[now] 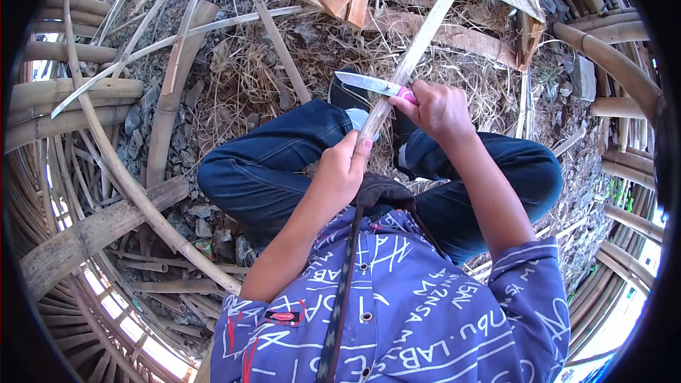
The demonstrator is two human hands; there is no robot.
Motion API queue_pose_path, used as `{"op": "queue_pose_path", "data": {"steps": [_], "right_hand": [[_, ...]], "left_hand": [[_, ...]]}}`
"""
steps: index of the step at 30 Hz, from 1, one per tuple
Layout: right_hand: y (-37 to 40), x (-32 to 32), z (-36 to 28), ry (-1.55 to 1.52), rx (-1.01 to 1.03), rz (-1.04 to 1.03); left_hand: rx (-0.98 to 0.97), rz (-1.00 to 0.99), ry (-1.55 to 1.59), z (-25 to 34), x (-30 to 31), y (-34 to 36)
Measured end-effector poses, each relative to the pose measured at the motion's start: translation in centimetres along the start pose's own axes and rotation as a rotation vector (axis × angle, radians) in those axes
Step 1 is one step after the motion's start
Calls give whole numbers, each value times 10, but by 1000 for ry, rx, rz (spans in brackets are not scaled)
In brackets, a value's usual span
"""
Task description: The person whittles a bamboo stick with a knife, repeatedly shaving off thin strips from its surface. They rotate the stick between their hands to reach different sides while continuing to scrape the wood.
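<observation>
A long pale strip of bamboo or wood (425, 32) runs from my lap up to the top right of the head view. My left hand (345, 164) is closed round its lower end. Just above, my right hand (441, 108) grips the pink handle of a knife (372, 85). The blade points left and lies across the strip, its tip over my dark shoe. The fingers of both hands are wrapped, with a short stretch of strip between them.
Wooden pieces (440, 32) lie at the top among dry shavings (248, 64). Bamboo poles (167, 128) and a thick beam (106, 230) are on the left. More poles (613, 64) stand at the right. A grey block (583, 78) sits at the upper right. My bent legs flank the strip.
</observation>
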State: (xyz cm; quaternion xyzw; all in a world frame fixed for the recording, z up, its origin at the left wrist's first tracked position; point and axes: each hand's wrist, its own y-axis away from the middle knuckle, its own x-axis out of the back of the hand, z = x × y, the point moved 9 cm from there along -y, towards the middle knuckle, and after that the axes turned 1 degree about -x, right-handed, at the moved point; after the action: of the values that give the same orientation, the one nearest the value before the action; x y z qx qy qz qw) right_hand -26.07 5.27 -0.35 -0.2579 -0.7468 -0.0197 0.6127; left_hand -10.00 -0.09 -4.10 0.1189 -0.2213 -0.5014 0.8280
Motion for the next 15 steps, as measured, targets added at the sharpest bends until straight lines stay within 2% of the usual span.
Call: {"op": "queue_pose_path", "data": {"steps": [2, 4, 7, 9, 10, 11, 13, 15], "right_hand": [[-2, 5, -1, -8, 0, -7], [-2, -1, 0, -9, -15, -98], [-2, 0, 1, 1, 14, -72], [0, -10, 27, 100, -84, -44], [-2, -9, 58, 149, -224, -129], [2, -24, 106, 421, -209, -212], [-1, 28, 157, 239, -616, -166], [-1, 25, 135, 212, -560, -92]], "left_hand": [[-6, 3, -1, 4, 1, -1], [0, 13, -4, 1, 2, 0], [-57, 35, 4, 0, 1, 1], [-5, 10, 31, -2, 3, 3], [-6, 13, 29, -7, 6, 8], [8, 36, 83, -18, 14, 17], [62, 59, 204, -39, 24, 32], [95, 43, 230, -35, 29, 31]]}}
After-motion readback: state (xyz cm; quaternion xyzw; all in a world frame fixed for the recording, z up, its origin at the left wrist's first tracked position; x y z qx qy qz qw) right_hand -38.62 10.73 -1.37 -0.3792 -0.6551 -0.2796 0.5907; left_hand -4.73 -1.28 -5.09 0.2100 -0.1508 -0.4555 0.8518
